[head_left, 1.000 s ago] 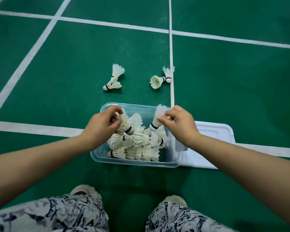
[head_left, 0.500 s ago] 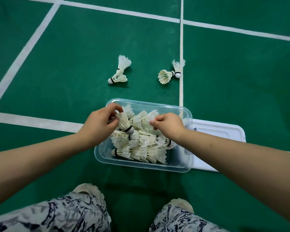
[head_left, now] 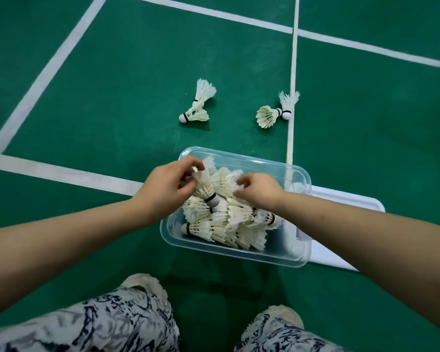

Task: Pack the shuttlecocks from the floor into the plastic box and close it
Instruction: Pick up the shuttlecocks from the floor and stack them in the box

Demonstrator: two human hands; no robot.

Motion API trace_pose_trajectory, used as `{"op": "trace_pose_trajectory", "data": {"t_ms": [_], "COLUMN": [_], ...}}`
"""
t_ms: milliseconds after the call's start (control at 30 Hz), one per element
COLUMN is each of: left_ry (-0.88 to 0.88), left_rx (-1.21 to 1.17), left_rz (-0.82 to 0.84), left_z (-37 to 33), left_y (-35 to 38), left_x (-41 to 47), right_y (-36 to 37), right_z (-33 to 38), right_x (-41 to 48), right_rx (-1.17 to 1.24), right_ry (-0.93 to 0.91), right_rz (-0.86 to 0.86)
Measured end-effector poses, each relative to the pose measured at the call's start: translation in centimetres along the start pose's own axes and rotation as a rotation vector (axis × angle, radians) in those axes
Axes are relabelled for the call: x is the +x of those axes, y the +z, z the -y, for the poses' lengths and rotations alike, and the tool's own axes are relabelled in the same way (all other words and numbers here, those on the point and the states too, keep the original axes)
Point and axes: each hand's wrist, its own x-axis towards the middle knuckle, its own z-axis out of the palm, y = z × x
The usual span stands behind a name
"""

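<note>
the clear plastic box (head_left: 300,260) sat on the green floor (head_left: 112,97) full of shuttlecocks (head_left: 229,224), and i saw the left hand (head_left: 163,189) pinch one shuttlecock (head_left: 205,188) over it, the right hand (head_left: 261,190) curl loose on the pile, four more shuttlecocks (head_left: 197,107) lying past the box.

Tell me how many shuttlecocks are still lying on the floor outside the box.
4, in two pairs beyond the box: one pair on the left, the other pair on the right, by the white line. None seems hidden.
</note>
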Motion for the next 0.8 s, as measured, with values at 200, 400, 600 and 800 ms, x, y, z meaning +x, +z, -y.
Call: {"op": "trace_pose_trajectory", "data": {"t_ms": [200,400,600,800], "left_ry": [0.046,0.18,0.259,0.257], "left_rx": [0.011,0.063,0.07,0.121], "left_rz": [0.01,0.09,0.181,0.223], "left_z": [-0.9,-3.3,-5.2,-5.9], "left_y": [-0.1,0.9,2.0,3.0], "left_x": [-0.3,-0.4,-0.4,-0.2], "right_y": [-2.3,-3.4,-2.8,-2.9], "right_z": [-0.1,0.9,0.0,-2.2], "right_x": [-2.3,-5.5,-6.4,-6.6], "right_rx": [0.08,-0.003,-0.171,-0.034], "right_ry": [-0.076,-0.372,-0.443,-0.425], "right_rz": [-0.097,-0.184,-0.144,-0.136]}}
